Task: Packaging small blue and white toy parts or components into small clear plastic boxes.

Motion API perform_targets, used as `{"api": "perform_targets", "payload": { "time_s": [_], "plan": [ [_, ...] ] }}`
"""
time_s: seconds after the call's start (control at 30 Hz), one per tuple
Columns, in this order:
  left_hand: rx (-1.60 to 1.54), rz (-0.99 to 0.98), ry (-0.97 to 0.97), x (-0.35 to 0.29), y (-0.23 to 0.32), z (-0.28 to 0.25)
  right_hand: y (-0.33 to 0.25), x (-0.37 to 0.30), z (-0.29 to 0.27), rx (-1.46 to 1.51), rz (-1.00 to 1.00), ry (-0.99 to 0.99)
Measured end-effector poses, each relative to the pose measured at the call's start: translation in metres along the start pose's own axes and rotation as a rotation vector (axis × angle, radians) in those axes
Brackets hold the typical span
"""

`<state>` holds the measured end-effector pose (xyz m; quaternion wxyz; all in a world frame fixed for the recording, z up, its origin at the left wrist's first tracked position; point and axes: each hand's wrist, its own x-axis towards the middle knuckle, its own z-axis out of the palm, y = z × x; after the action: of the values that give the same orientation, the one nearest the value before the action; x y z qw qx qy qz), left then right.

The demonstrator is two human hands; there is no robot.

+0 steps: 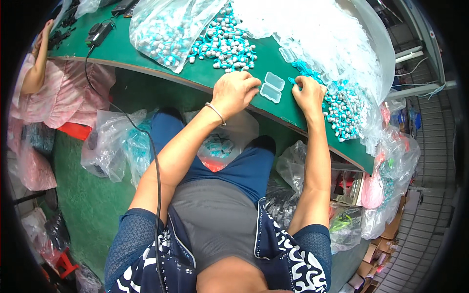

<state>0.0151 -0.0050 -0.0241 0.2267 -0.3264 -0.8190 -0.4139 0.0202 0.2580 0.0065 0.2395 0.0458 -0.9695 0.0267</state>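
A small clear plastic case (pixel 272 88) lies opened flat near the front edge of the green table, between my two hands. To its left, my left hand (pixel 233 91) is closed with fingers curled; whatever it holds, if anything, is hidden. Just beyond it spreads a heap of small grey-and-teal pieces (pixel 235 56). My right hand (pixel 309 95) is right of the case, thumb and fingers pinched at a small teal piece (pixel 291 80). More teal pieces (pixel 305 70) lie just past its fingertips. Beside it on the right is another heap of grey-and-teal pieces (pixel 342 112).
A clear bag (pixel 168 36) full of similar pieces stands at the far left of the heap. A large pile of clear cases (pixel 322 34) fills the far right. A black cable (pixel 151 141) hangs across my left arm. Another person's arm (pixel 36 71) is at the left.
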Motion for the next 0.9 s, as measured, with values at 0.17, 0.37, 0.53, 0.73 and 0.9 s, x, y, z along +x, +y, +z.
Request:
{"api": "perform_targets", "payload": {
  "time_s": [0.17,0.37,0.53,0.73,0.9],
  "plan": [
    [-0.003,-0.017,0.002,-0.001,0.001,0.001,-0.025,-0.014,-0.015,0.440,0.128,0.095],
    [0.027,-0.035,-0.059,0.003,0.008,-0.001,-0.049,-0.018,-0.022,0.525,0.055,0.104],
    [0.106,-0.024,-0.109,0.006,0.016,-0.003,-0.019,-0.026,-0.026,0.440,0.036,-0.057],
    [0.178,-0.028,-0.155,0.005,0.020,0.003,-0.019,-0.036,-0.035,0.418,-0.061,-0.148],
    [0.142,-0.012,-0.127,0.004,0.017,0.004,-0.009,-0.033,-0.037,0.437,-0.043,-0.150]
  ]
}}
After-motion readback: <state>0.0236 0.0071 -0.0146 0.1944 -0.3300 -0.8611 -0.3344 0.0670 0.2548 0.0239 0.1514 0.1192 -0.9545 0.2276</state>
